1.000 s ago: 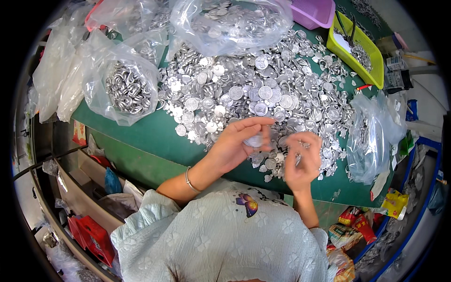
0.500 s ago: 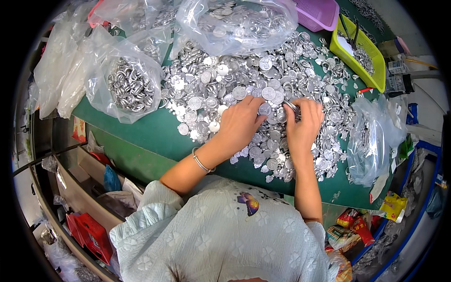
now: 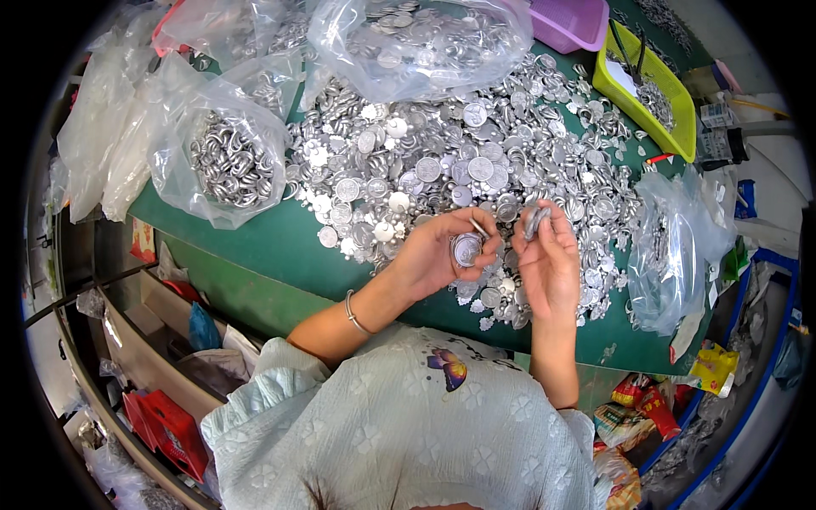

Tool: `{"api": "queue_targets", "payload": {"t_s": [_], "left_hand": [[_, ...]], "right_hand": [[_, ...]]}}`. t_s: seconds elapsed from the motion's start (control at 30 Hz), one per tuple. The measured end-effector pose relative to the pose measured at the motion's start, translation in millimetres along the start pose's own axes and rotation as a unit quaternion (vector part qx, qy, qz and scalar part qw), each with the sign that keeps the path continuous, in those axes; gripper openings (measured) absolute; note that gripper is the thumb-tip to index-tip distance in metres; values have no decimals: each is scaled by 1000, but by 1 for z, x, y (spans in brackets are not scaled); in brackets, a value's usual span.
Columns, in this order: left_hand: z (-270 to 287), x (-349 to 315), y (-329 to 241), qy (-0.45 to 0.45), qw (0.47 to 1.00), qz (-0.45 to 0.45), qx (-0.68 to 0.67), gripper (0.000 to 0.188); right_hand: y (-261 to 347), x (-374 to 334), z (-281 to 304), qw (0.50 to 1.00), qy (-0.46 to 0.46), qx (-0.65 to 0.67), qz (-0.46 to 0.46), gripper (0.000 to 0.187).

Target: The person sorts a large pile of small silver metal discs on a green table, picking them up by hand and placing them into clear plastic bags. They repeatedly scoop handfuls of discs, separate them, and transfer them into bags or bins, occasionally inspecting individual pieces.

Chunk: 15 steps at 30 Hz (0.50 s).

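Observation:
A wide heap of silver metal pieces, coin-like discs and curved rings among them, lies on the green table. Over its near part, my left hand is curled around silver coin-like discs, one lying face up in the palm. Close on its right, my right hand is turned partly palm up. Its thumb and fingers pinch a few curved silver ring pieces; their exact shape is hard to make out. The hands are apart from each other.
A clear plastic bag of silver rings stands left of the heap; a larger clear bag of metal pieces lies behind. At the far right are a yellow-green basket and a purple basket. A plastic bag sits at the right edge.
Both hands have lifted off the heap and turned their palms more upward, drawing slightly nearer to me. Silver pieces now show in the fingers of each.

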<state>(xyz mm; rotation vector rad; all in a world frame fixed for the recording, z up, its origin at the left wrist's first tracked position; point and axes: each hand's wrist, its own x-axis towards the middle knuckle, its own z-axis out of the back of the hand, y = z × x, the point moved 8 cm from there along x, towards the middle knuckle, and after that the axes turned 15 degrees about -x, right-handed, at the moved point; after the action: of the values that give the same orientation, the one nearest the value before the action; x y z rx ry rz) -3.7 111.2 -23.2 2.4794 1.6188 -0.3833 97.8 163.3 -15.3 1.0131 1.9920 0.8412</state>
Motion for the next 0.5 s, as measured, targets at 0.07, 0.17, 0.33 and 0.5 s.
{"api": "queue_targets", "payload": {"t_s": [0.07, 0.17, 0.33, 0.5], "left_hand": [[2, -2, 0, -13, 1000, -4, -27, 15], [13, -2, -1, -55, 998, -23, -2, 15], [10, -8, -5, -77, 993, -58, 70, 28], [-8, -7, -1, -15, 998, -56, 32, 41]], "right_hand": [[12, 5, 11, 976, -81, -190, 74, 20], [39, 7, -2, 845, -149, -480, 181, 14], [65, -11, -22, 674, -185, -627, 344, 12], [50, -44, -34, 658, -81, -615, 427, 16]]}}
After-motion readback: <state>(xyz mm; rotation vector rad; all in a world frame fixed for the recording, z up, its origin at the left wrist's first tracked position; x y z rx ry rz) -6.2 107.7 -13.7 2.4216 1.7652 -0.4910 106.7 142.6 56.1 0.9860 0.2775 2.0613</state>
